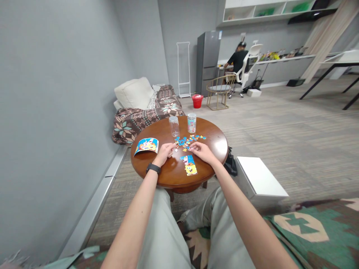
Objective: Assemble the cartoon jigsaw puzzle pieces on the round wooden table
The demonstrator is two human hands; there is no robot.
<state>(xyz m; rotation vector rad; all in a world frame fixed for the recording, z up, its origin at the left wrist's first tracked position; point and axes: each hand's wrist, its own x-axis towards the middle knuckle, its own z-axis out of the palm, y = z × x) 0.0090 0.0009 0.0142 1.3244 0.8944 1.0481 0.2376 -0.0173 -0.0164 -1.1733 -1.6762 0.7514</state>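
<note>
Loose jigsaw puzzle pieces point(183, 141), mostly blue and yellow, lie scattered on the round brown table point(207, 130). My right hand point(202, 152) is closed in a pinch on a small puzzle piece point(191, 149) at the near edge of the pile. On the left of the pile, my left hand point(166, 153) rests with its fingers curled together; what they hold, if anything, is too small to make out. Between the hands and nearer to me lies a partly joined puzzle point(190, 167) with a yellow cartoon figure. A curved picture sheet point(146, 145) stands left of my left hand.
A clear jar point(174, 127) and a labelled jar point(192, 124) stand behind the pieces. A white box point(260, 175) is on the floor to the right. Beyond are a covered sofa point(151, 106), a red bucket point(197, 101) and a seated person point(238, 59).
</note>
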